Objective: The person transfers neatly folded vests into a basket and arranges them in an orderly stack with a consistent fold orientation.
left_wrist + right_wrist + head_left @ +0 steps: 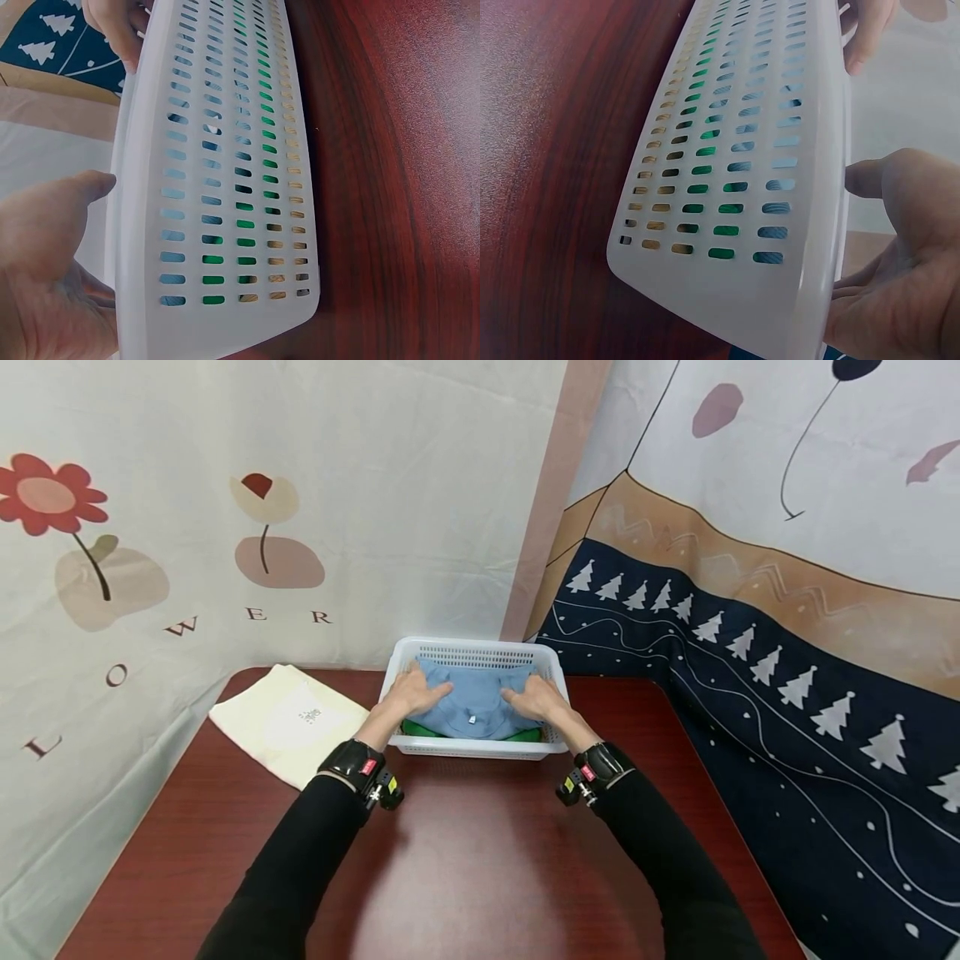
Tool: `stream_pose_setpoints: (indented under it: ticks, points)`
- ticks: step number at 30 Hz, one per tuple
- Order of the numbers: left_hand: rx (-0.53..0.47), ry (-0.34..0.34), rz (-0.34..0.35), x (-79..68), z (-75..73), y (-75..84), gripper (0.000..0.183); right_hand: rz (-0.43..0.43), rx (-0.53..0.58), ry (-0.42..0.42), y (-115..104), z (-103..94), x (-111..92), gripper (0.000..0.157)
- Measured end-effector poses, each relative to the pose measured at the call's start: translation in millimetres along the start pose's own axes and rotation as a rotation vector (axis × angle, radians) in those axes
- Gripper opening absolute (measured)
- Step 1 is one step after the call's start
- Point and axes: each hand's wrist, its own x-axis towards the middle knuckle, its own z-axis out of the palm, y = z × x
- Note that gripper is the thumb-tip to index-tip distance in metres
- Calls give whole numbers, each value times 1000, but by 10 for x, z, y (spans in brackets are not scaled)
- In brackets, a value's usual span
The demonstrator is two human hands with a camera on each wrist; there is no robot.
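Observation:
A white slotted plastic basket [468, 747] stands near the far edge of the table. Inside it a light blue garment [476, 702] with a small white tag lies over a green cloth [423, 729]. My left hand [411, 693] reaches over the left end, thumb straight and pointing inward across the blue garment. Mirroring it, my right hand [536, 699] is at the right end, its thumb also straight. In the left wrist view, the left hand [45, 262] keeps its thumb apart from the fingers. The basket's rim partly hides the fingers of the right hand [907, 277].
A folded cream cloth [288, 727] with a small dark print lies left of the basket, over the table's edge. Something tan [296, 199] shows through the lower slots. Printed curtains [412, 527] hang behind and beside the dark red table [480, 860].

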Motion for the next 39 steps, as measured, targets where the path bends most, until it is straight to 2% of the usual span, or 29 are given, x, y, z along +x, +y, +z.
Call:
stream_pose_setpoints:
  ticks: [5,11,16,23,31,35,39]
  points:
    - [8,18,30,-152,-62,41,115,-12,60,20,-59,-33,-165,102]
    - [7,84,147,-454,-132,103,110,-83,82,63,-44,-22,-251,106]
    - [59,154,243,-559,-139,46,106,-172,110,103,-50,-8,-361,104]
    - [113,228,320,-776,-199,-20,98,-303,60,187,-94,47,-519,98]
    - [208,339,420,-926,-293,-234,86,-418,-10,295,-204,160,-672,90]
    - [216,376,433,-978,-360,-415,81,-489,-36,331,-317,233,-791,87]
    - [223,385,402,-1042,-450,-600,78,-535,-38,326,-452,316,-935,86]
